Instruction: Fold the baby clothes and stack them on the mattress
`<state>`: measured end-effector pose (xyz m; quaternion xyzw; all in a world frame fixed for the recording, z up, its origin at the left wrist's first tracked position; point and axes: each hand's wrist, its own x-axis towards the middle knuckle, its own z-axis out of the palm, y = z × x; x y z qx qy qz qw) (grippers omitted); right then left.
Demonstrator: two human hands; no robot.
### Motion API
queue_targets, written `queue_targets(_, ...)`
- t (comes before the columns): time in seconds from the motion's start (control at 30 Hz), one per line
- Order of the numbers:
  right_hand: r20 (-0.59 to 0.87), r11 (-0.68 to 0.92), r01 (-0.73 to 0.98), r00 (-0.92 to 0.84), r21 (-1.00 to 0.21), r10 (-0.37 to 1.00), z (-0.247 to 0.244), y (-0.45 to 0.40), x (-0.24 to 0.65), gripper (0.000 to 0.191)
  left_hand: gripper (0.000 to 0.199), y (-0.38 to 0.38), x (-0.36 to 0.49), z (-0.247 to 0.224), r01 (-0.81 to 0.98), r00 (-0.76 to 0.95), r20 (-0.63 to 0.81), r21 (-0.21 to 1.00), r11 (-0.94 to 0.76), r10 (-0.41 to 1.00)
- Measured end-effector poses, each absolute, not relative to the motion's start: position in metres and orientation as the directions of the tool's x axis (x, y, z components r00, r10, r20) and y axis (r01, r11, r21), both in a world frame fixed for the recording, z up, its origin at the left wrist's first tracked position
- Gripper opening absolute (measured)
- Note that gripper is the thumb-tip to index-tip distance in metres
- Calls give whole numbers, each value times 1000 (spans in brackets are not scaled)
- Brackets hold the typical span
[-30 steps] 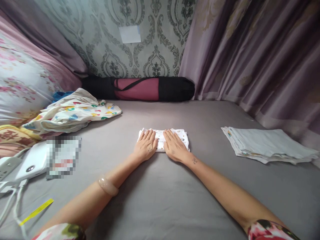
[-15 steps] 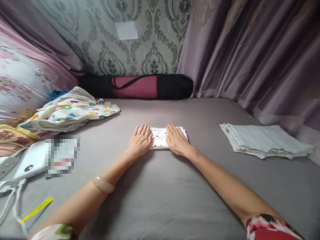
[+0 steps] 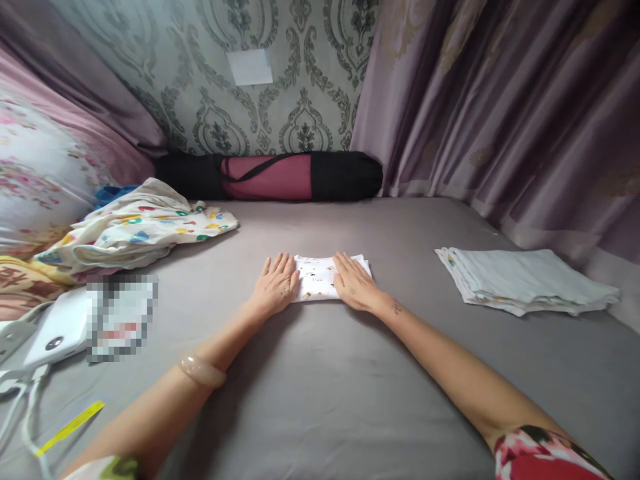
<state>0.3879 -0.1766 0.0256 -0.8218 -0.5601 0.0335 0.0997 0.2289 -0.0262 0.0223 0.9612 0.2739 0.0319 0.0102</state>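
Note:
A folded white cloth (image 3: 316,279) with small printed figures lies flat on the grey sheet (image 3: 320,387), in the middle of the view. My left hand (image 3: 276,283) rests palm down at its left edge, fingers stretched forward. On the cloth's right part lies my right hand (image 3: 354,283), flat, with its fingers extended and covering some of the print. Neither hand grips anything.
Pale folded cloths (image 3: 530,280) are stacked at the right. A crumpled patterned cloth (image 3: 150,223), a white device (image 3: 63,327) with cables and a yellow strip (image 3: 71,428) lie at the left. A black and maroon long bag (image 3: 270,177) lies along the wall.
My left hand has slid slightly left, uncovering more of the cloth's left part. My right hand stays flat on the cloth. The view has shifted a little.

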Motion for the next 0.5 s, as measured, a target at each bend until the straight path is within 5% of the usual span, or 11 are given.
queue_targets(0.1, 141, -425, 893, 444, -148, 885, 26, -185, 396, 62, 62, -20, 221, 24, 510, 850, 137, 26, -860, 509)
queue_targets(0.5, 20, -470, 875, 475, -117, 880, 12, -194, 406, 63, 64, -1, 212, -6, 475, 863, 73, 215, -853, 499)
